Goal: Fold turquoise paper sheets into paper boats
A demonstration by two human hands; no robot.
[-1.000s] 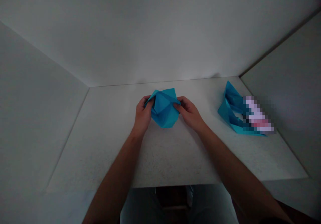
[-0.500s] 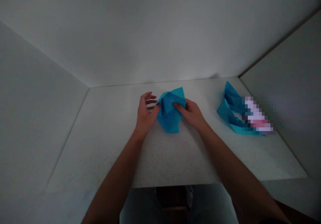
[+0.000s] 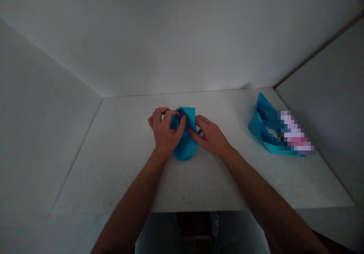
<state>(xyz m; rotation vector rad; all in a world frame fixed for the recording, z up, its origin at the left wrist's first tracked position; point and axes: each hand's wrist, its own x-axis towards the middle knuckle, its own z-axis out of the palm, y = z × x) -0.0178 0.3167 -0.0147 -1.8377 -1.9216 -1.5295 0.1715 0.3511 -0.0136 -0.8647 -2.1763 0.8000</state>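
Observation:
A partly folded piece of blue paper is held between my two hands over the middle of the white table. My left hand grips its upper left part, the thumb pressing on a fold and the fingers bent over the top. On the other side, my right hand pinches the right edge between thumb and fingers. The paper's lower flap hangs toward me, and one square corner points up. Part of the folds is hidden behind my left fingers.
To the right lies a larger blue folded paper piece with creased, raised sides. A pixelated pinkish-white patch covers its right part. White walls enclose the white table at the back, left and right; its front edge is by my legs.
The blue paper has turned and shifted slightly left and toward me. My left fingers, spread before, now close over its top; my right hand has slid to its right edge.

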